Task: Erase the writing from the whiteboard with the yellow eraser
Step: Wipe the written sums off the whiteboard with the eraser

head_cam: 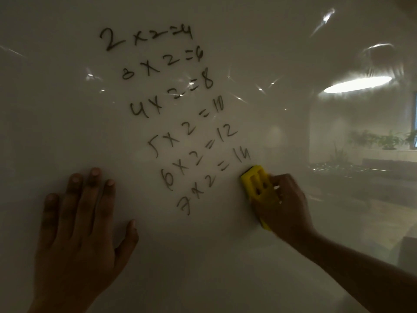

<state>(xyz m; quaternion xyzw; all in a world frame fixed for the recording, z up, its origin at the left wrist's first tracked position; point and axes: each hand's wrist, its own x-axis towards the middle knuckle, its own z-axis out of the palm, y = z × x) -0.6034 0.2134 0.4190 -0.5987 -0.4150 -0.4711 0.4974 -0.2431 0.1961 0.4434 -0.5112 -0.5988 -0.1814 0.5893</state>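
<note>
The glossy whiteboard point(67, 109) fills the view. Dark handwritten sums point(176, 114) run down its middle in several slanting lines, from "2x2=4" at the top to "7x2=14" at the bottom. My right hand point(286, 206) grips the yellow eraser point(257, 184) and presses it against the board just below and right of the "14". My left hand point(81, 227) lies flat on the board at the lower left, fingers spread, holding nothing.
The right part of the board reflects a room: a bright ceiling lamp point(358, 83), potted plants point(388, 141) and a dark sofa point(390, 168). Small light glints dot the upper board.
</note>
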